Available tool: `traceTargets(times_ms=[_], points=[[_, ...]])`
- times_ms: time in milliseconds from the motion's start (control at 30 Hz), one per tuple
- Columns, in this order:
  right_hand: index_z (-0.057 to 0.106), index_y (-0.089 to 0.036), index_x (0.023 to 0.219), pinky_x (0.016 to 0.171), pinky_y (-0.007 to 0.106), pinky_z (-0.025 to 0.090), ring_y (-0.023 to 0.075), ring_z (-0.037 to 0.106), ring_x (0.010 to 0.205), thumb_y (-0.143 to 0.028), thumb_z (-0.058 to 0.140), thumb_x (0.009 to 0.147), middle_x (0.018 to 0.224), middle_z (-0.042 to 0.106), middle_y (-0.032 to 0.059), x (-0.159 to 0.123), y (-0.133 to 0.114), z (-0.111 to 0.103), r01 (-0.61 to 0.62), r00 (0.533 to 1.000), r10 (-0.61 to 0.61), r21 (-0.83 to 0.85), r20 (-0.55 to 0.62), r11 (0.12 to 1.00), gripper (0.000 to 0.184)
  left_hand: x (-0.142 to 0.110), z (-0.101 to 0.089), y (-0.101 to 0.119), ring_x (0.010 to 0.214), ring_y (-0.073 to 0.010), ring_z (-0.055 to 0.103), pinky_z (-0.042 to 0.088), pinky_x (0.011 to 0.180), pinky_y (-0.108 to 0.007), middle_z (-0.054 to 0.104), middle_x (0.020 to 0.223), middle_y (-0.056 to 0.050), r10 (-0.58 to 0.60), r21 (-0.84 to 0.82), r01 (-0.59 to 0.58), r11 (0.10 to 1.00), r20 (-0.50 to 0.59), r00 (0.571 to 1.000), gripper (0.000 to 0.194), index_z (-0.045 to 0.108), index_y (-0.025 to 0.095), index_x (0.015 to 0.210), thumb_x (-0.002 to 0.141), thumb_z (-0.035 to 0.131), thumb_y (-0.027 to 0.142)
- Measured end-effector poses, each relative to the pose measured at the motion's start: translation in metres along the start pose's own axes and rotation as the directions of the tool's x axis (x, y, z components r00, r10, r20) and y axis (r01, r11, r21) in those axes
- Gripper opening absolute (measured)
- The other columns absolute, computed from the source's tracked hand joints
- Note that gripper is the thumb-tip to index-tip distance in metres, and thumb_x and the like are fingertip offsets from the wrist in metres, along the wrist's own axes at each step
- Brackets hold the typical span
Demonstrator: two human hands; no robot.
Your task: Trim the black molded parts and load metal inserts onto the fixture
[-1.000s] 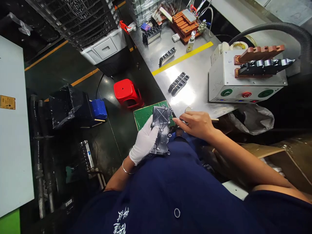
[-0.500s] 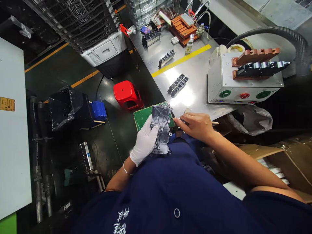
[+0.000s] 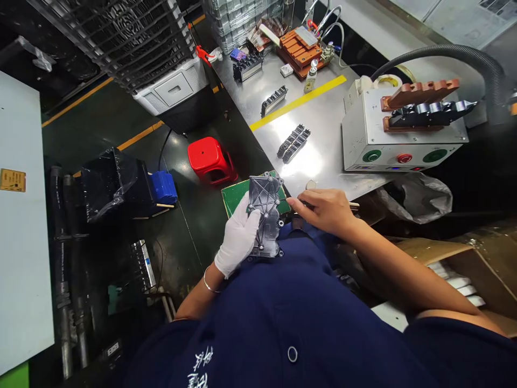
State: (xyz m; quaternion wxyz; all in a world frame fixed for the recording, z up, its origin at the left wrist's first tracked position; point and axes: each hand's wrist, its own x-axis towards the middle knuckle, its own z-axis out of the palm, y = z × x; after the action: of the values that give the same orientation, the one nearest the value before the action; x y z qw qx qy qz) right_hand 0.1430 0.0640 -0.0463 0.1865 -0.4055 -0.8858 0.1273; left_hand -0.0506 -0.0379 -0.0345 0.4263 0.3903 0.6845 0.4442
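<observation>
My left hand, in a white glove, is closed on a grey cast metal housing cover with crossing ribs and round screw bosses. The cover lies tilted in front of my body, its far end over a green board. Bare, my right hand grips a thin-tipped hand tool; its dark narrow tip points at the cover's right edge, by a boss. Behind the fingers a light handle end sticks out. Most of the tool is hidden in the hand, and whether its tip touches metal I cannot tell.
On the metal bench lie black ribbed parts beyond the cover. A control box with buttons stands at the right. A red stool is on the floor to the left. An open cardboard carton sits at the lower right.
The view has shifted slightly. Both hands keep their grips, and the tool tip stays at the cover's right edge with only a very small movement.
</observation>
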Motion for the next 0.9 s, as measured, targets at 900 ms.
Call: traceTargets(times_ms=[900], points=[[0.056, -0.017, 0.055, 0.054, 0.026, 0.026, 0.0091, 0.041, 0.049, -0.050, 0.042, 0.096, 0.050, 0.053, 0.0007, -0.050, 0.011, -0.008, -0.301, 0.936, 0.331, 0.207, -0.125, 0.931, 0.054, 0.007, 0.060, 0.012, 0.130, -0.0185, 0.053, 0.037, 0.115, -0.030, 0.057, 0.141, -0.003, 0.089, 0.093, -0.092, 0.991, 0.036, 0.995, 0.050, 0.046, 0.021, 0.143, 0.093, 0.050, 0.029]])
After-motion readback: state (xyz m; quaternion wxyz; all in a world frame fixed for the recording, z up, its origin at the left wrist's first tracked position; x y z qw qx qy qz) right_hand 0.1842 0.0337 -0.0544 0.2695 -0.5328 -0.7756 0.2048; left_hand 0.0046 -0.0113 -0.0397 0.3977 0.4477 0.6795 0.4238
